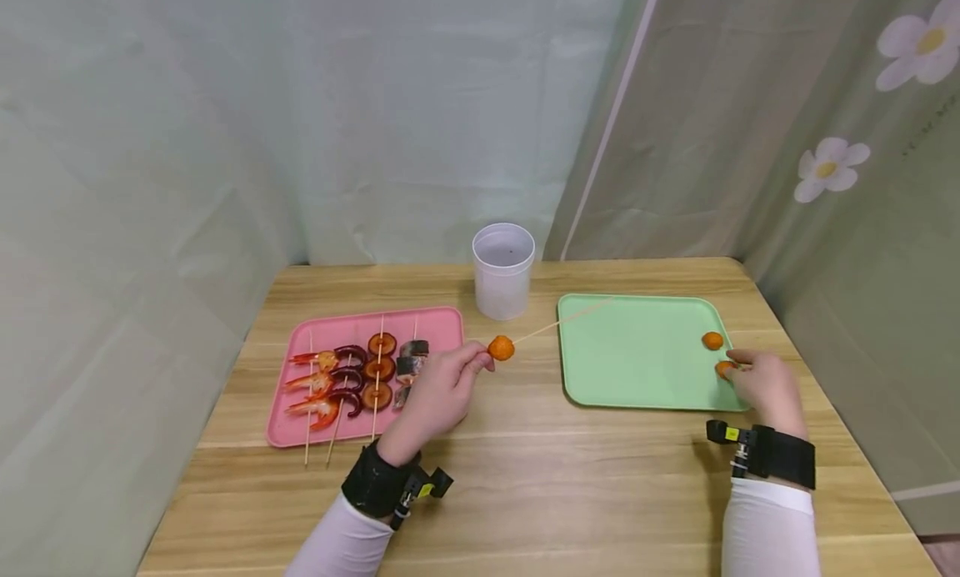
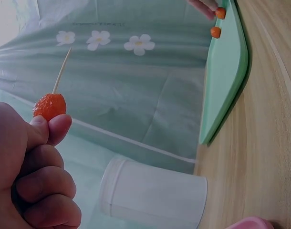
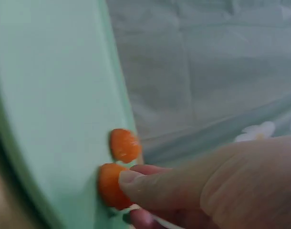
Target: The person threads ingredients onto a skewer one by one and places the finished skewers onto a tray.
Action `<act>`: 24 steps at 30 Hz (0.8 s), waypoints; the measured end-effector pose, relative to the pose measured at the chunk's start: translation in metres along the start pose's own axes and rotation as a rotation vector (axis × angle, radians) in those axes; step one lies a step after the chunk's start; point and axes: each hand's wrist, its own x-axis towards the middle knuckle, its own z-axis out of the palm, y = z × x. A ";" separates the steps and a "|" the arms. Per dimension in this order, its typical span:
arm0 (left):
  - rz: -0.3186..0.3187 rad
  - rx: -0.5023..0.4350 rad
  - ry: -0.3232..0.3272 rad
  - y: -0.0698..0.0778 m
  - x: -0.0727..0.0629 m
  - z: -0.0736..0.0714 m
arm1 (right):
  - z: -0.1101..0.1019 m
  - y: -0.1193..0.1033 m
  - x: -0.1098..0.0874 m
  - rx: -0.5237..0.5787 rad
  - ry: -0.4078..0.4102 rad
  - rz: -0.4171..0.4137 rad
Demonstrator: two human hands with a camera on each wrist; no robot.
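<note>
My left hand (image 1: 444, 389) pinches a thin wooden skewer (image 1: 562, 321) close behind an orange ball (image 1: 501, 348) threaded on it. The bare pointed end slants up to the right, over the edge of the green tray (image 1: 637, 352). In the left wrist view, thumb and forefinger press against the underside of this ball (image 2: 50, 107); the skewer's other end is hidden by the hand. At the tray's right edge, my right hand (image 1: 768, 387) pinches a second orange ball (image 3: 112, 187) between thumb and fingers. A third ball (image 3: 125, 145) lies just beyond it on the tray.
A pink tray (image 1: 435, 317) on the left bears finished skewers of shrimp (image 1: 318, 408), dark curled tentacles (image 1: 347, 377), round brown slices (image 1: 377, 395) and fish pieces (image 1: 411, 366). A white bucket (image 1: 502, 289) stands between the trays at the back. Curtains (image 1: 450, 118) surround the wooden table (image 1: 562, 494).
</note>
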 end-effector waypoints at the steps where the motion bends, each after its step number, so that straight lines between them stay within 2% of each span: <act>1: -0.002 -0.001 0.002 0.000 0.000 0.000 | 0.002 0.001 0.001 -0.011 -0.005 -0.003; 10: 0.007 -0.001 0.012 -0.002 -0.001 -0.002 | 0.008 -0.001 0.002 -0.015 -0.043 0.019; 13: 0.014 0.005 0.013 -0.002 -0.001 -0.002 | 0.007 0.000 0.003 -0.009 -0.056 0.003; 18: 0.019 0.007 0.013 -0.001 0.001 -0.002 | 0.005 0.002 0.003 0.015 -0.045 -0.073; 24: 0.012 0.017 -0.007 0.000 -0.001 -0.002 | 0.008 -0.018 -0.003 0.158 0.028 -0.232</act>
